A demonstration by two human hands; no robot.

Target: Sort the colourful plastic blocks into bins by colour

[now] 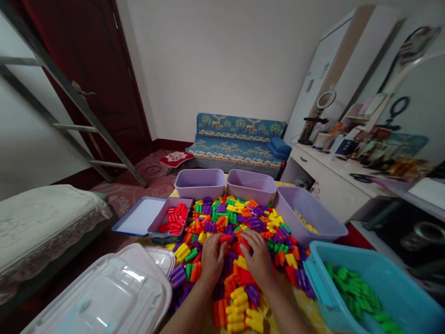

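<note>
A wide heap of plastic toy pieces (239, 294) in red, orange, yellow, green and purple covers the table. My left hand (211, 260) is over the middle of the heap, with a red toy piece (225, 238) pinched between thumb and fingers. Close beside it, my right hand (259, 260) curls its fingers round another red piece (244, 242), partly hidden by the fingers. Red pieces (175, 218) lie in a purple bin (153, 228) left of the heap. Green pieces (361, 294) fill part of a turquoise bin (320, 283) on the right.
Two lilac bins (200, 183) line the table's far edge. A third lilac bin (313, 208) at right holds some yellow pieces (306, 222). White lids (104, 297) are stacked at front left, near a blue-rimmed lid (137, 218). Beyond stands a blue sofa (236, 144).
</note>
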